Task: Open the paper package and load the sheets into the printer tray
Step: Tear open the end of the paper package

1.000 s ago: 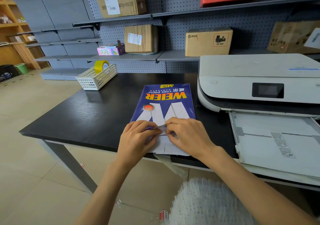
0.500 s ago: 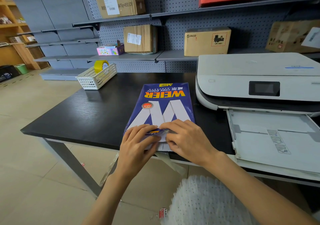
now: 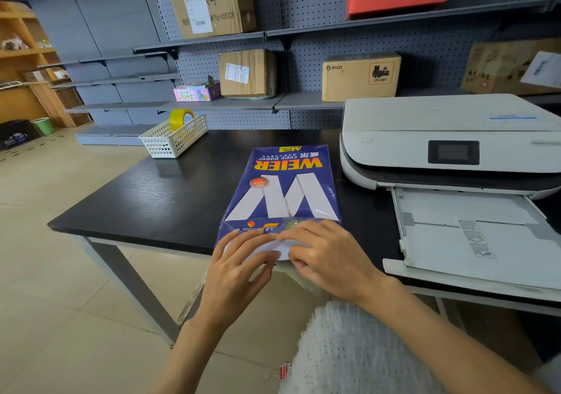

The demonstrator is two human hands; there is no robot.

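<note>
A blue paper package (image 3: 282, 190) marked WEIER lies on the black table (image 3: 170, 190), its near end at the front edge. My left hand (image 3: 239, 269) and my right hand (image 3: 328, 257) both grip that near end, where a white flap of wrapper (image 3: 273, 249) shows between my fingers. The near end is lifted a little and the wrapper there is crumpled. To the right stands a white printer (image 3: 440, 144) with its paper tray (image 3: 473, 236) pulled out toward me and holding no loose stack.
A white plastic basket (image 3: 171, 138) with a roll of yellow tape (image 3: 180, 117) sits at the table's far left. Grey pegboard shelves behind carry cardboard boxes (image 3: 361, 76). A strip of clear tape (image 3: 194, 296) hangs below the table's front edge.
The package has slid toward me, its near end now at the table edge and slightly raised. My hands moved with it and pulled more white flap open.
</note>
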